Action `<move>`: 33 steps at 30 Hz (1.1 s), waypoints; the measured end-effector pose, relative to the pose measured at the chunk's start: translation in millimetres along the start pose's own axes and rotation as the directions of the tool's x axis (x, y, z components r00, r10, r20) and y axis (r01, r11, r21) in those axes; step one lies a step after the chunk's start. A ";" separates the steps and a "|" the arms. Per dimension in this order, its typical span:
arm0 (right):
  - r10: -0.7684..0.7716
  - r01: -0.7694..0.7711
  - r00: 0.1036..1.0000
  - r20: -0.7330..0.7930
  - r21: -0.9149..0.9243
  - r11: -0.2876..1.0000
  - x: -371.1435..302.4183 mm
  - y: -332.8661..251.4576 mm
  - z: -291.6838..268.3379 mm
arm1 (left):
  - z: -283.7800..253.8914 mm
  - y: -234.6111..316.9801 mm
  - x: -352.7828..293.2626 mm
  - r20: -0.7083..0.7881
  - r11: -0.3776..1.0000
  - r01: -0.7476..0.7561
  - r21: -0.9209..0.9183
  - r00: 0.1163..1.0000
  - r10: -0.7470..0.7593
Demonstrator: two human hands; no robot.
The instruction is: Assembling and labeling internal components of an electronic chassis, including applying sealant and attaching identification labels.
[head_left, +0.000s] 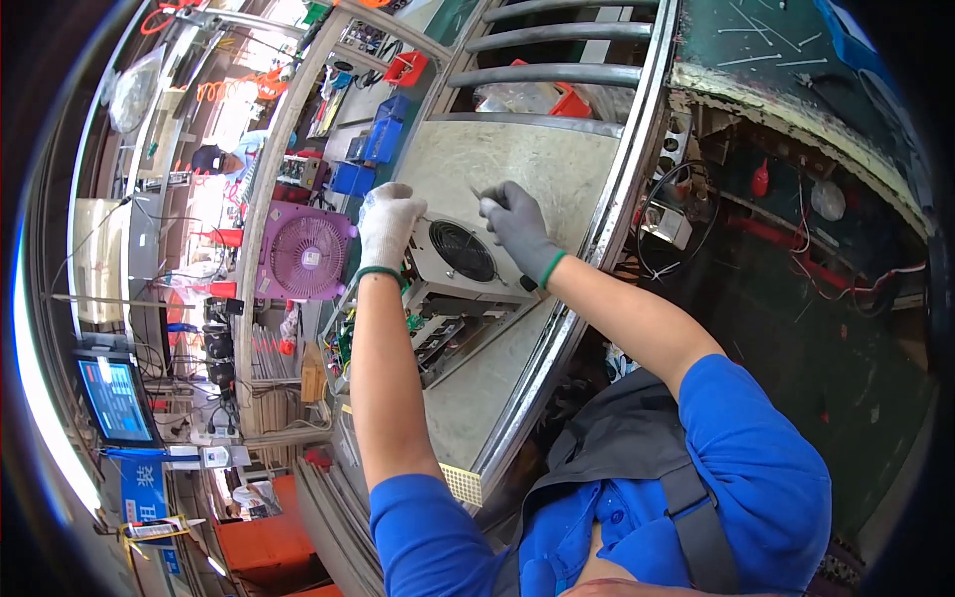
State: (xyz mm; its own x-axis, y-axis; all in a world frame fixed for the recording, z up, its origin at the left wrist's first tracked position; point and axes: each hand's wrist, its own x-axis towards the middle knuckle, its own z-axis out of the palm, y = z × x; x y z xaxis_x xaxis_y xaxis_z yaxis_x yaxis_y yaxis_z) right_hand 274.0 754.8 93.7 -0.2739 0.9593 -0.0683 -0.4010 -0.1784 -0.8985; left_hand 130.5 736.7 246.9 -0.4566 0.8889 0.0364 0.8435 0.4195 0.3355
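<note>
A light metal electronics box with a round black fan grille on its top face stands on the worktable. Boards and wires show along its open side. My left hand, in a white glove, is closed at the box's far left corner; whatever its fingers hold is hidden. Just above the far right of the grille, my right hand in a grey glove has thumb and forefinger pinched together. A thin, pale sliver seems to stick out from that pinch, too small to name.
Grey roller bars cross the conveyor beyond the metal tabletop. On the left stand a purple fan, blue bins, a red bin and a monitor. Another bench with scattered white ties lies at the upper right.
</note>
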 end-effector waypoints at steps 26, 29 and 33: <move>0.208 0.476 0.156 0.966 -0.258 0.841 -308.1 97.4 141.0 | 86.7 -336.9 -483.9 -0.575 0.734 0.671 0.107 0.644 -0.505; 0.266 0.537 0.042 0.963 -0.246 0.807 -351.4 130.1 181.8 | 66.3 -411.9 -510.7 -0.721 0.608 0.792 0.054 0.452 -0.525; 0.302 0.780 0.032 0.953 -0.212 0.588 -354.8 184.5 198.0 | 106.1 -437.8 -555.1 -0.656 0.440 0.771 0.460 0.629 -0.417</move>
State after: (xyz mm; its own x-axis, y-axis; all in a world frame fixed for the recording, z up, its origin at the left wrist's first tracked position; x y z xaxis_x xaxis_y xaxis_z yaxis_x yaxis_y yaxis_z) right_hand 124.2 338.2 38.0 -0.9627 -0.2320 0.1394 -0.2639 0.6902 -0.6738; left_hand 44.6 79.1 -20.0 -0.8243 0.2635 0.5011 0.1488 0.9548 -0.2572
